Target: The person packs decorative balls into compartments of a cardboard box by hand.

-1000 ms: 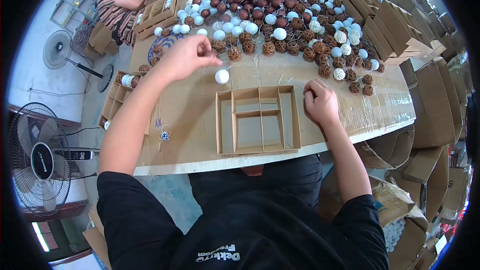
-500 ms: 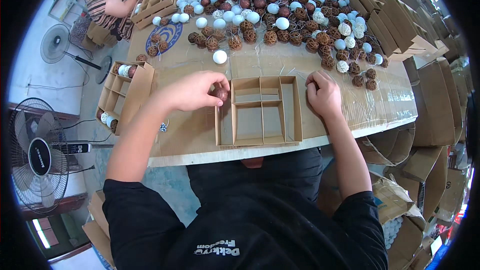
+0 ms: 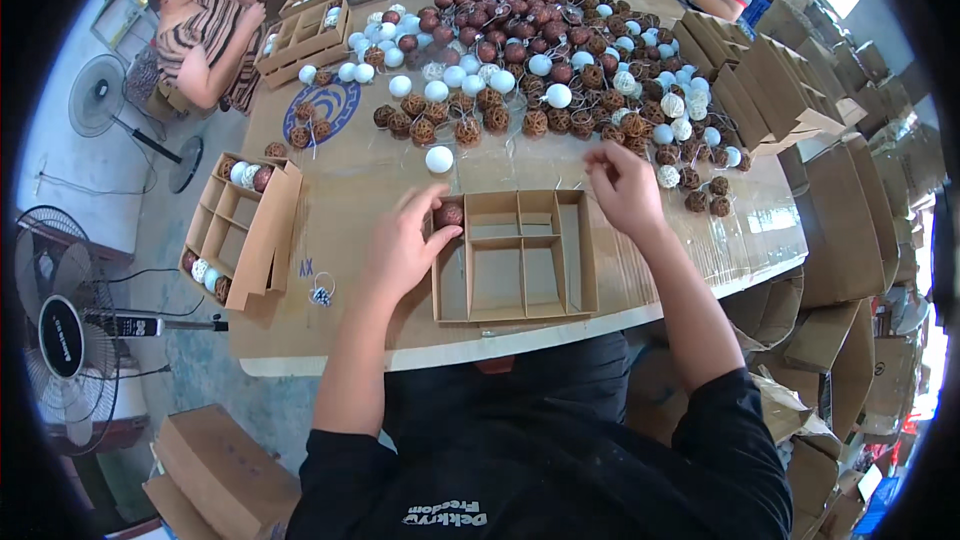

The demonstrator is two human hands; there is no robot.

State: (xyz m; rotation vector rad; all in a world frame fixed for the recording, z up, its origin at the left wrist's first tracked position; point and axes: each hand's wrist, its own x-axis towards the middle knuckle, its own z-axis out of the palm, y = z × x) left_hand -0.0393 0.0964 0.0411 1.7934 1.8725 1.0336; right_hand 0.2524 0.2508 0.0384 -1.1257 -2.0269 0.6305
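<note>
A shallow cardboard box (image 3: pixel 483 317) with thin dividers lies before me. In its far-left corner sits a dark reddish-brown glittery ball (image 3: pixel 450 214). My left hand (image 3: pixel 408 240) is at that corner, thumb and fingers spread apart on either side of the ball and close to it. Past the box's far-right corner, my right hand (image 3: pixel 625 188) is raised over the table with fingers loosely bent and nothing visible in them. A lone white ball (image 3: pixel 439 160) rests just beyond the box.
A large heap of reddish-brown balls (image 3: pixel 500 10), brown woven balls and white balls spreads across the far table. Another divided box (image 3: pixel 285 230), partly filled, stands at left. Cardboard trays (image 3: pixel 775 90) stack at right. Two other people sit at the far side. A fan (image 3: pixel 75 335) stands at left.
My left hand has brought the reddish-brown ball into the box's far-left corner, and its fingers have spread. My right hand has lifted from beside the box and loosened from a fist.
</note>
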